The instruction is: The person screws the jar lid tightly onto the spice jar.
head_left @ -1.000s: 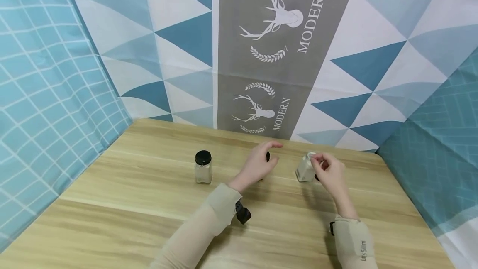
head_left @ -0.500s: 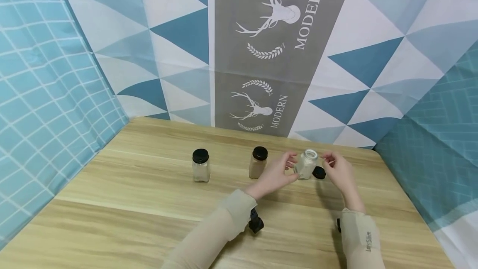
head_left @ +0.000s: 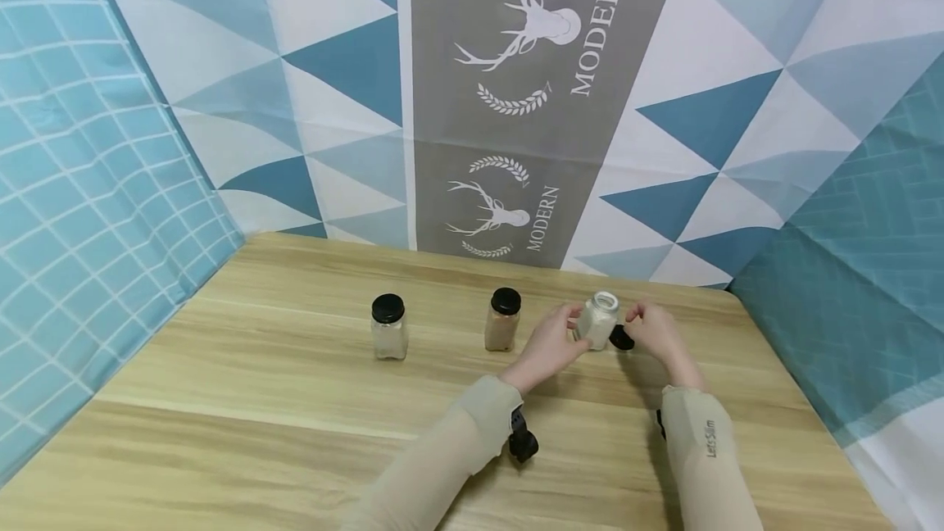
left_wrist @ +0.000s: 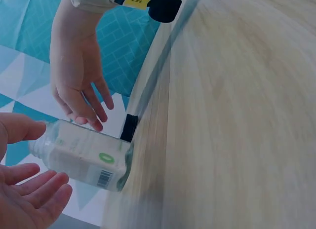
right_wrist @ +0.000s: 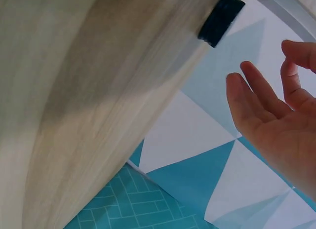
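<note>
An uncapped clear glass jar (head_left: 599, 326) with a whitish label stands on the right part of the table. My left hand (head_left: 549, 347) has its thumb and fingers around the jar's left side; in the left wrist view the thumb overlaps the jar's neck. To the jar's right, my right hand (head_left: 656, 338) hovers apart from it. In the right wrist view its thumb and index finger come together, with nothing visible between them, while the other fingers are loosely bent. A black screw cap (head_left: 622, 338) lies on the table between the jar and my right hand.
Two glass jars with black caps stand to the left: one with brownish contents (head_left: 502, 322), the other clear (head_left: 388, 328). The wooden table (head_left: 295, 400) ends at a patterned cloth backdrop (head_left: 354, 105) behind and at both sides.
My left hand has moved right, past the brownish jar, to the uncapped jar and taken hold of it. My right hand has moved away from that jar's mouth, and the cap now shows more fully.
</note>
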The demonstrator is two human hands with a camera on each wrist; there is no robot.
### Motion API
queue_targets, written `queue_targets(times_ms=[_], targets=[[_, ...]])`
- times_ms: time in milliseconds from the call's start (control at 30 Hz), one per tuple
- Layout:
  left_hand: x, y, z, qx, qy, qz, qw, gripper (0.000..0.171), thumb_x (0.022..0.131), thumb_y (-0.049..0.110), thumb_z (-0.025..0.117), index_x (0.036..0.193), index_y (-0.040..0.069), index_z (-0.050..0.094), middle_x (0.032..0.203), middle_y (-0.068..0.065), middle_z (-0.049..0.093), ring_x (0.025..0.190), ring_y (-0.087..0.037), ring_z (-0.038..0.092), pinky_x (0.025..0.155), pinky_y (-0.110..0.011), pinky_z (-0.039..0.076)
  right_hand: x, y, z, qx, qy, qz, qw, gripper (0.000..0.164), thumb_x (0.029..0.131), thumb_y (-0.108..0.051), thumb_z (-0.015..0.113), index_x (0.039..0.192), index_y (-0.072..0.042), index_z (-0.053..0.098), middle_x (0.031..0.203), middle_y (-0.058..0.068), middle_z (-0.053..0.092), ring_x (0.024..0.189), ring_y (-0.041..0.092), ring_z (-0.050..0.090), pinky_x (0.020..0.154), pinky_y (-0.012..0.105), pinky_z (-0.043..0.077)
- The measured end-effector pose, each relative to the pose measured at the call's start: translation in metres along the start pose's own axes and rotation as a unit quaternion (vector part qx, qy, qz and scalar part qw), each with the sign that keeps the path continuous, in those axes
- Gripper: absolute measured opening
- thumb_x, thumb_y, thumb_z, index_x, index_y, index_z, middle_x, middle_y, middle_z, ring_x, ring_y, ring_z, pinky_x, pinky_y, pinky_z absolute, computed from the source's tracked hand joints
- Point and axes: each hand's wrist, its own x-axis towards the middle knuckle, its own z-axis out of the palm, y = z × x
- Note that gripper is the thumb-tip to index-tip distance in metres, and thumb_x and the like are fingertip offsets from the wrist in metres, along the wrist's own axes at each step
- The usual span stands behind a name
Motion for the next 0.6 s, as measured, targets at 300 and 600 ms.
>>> queue_targets(times_ms=[300, 600], targets=[[0.0, 0.001, 0.007, -0.005, 0.007, -0.026, 0.9996, 0.051, 0.083, 0.015, 0.064, 0.129, 0.006, 0.045, 0.125, -0.007, 0.051, 0.109, -0.022, 0.054, 0.089, -0.03, 0.046, 0.012, 0.003, 0.011, -0.005, -0.031, -0.02, 0.999, 0.009, 0.077, -0.004, 0.058, 0.078, 0.0, 0.051, 0.063, 0.002, 0.045, 0.056, 0.016, 0.04, 0.052, 0.026, 0.033], [0.01, -0.003, 0.01, -0.001, 0.02, -0.043, 0.9989, 0.052, 0.084, 0.017, 0.063, 0.13, 0.005, 0.043, 0.128, -0.01, 0.05, 0.113, -0.023, 0.052, 0.094, -0.034, 0.045, 0.015, 0.002, 0.017, -0.009, -0.045, -0.007, 0.999, 0.019, 0.071, -0.001, 0.065, 0.081, 0.002, 0.049, 0.074, 0.01, 0.051, 0.067, 0.023, 0.047, 0.059, 0.033, 0.041]])
